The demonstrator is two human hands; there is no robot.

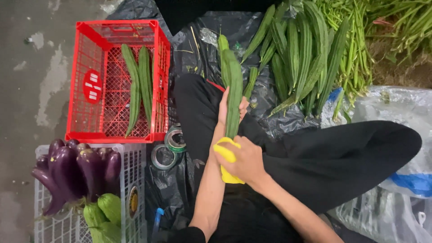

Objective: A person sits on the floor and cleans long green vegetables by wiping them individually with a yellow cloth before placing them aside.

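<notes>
A seated person works over a heap of long green ridged gourds (301,54) spread on black plastic sheeting, right of a red crate (92,85) already holding a few. Just right of that crate, the left hand (225,110) wraps the middle of one gourd (233,90), forearm stretched forward. The right hand (245,162) clenches a yellow cloth (226,155) against the gourd's near end, wrist bent inward. The risk, as judged here: hard rubbing could bruise or snap the gourd, or pull it from the left hand's light grasp.
</notes>
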